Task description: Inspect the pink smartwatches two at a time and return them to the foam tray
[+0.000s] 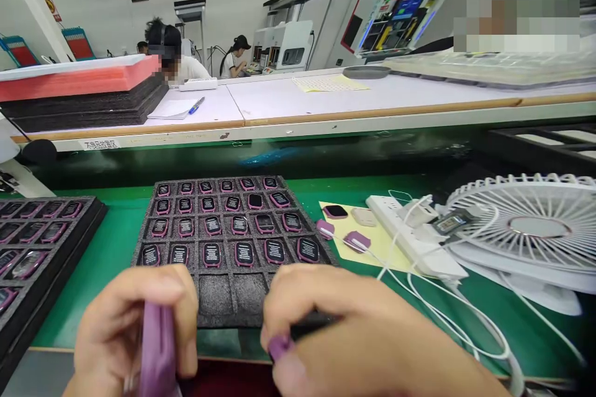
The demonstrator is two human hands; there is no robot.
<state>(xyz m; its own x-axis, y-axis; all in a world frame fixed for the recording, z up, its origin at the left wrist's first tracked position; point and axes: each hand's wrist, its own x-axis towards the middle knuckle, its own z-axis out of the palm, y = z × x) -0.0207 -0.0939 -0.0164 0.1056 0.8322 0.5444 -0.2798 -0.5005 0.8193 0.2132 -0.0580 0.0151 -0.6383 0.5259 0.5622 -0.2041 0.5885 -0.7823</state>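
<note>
My left hand (135, 316) is closed round a long purple piece (158, 347), seen nearly edge-on with a groove along it; its lower end runs out of the picture. To the right, my right hand (354, 335) pinches a small purple part (280, 347) between thumb and forefinger. Most of that part is hidden, so its kind does not show. Both hands are held over the front edge of a grey foam tray (216, 293). Rows of purple-framed smartwatches (212, 254) sit in its cells, most with lit text on their screens; bare foam shows in front-row cells.
Another foam tray of watches (51, 232) lies at the left. On the right are yellow paper (386, 251) with purple pads (357, 240), a white power strip (395, 229), loose white cables and a white fan (535, 229). Behind runs a raised shelf (270, 105); people work beyond.
</note>
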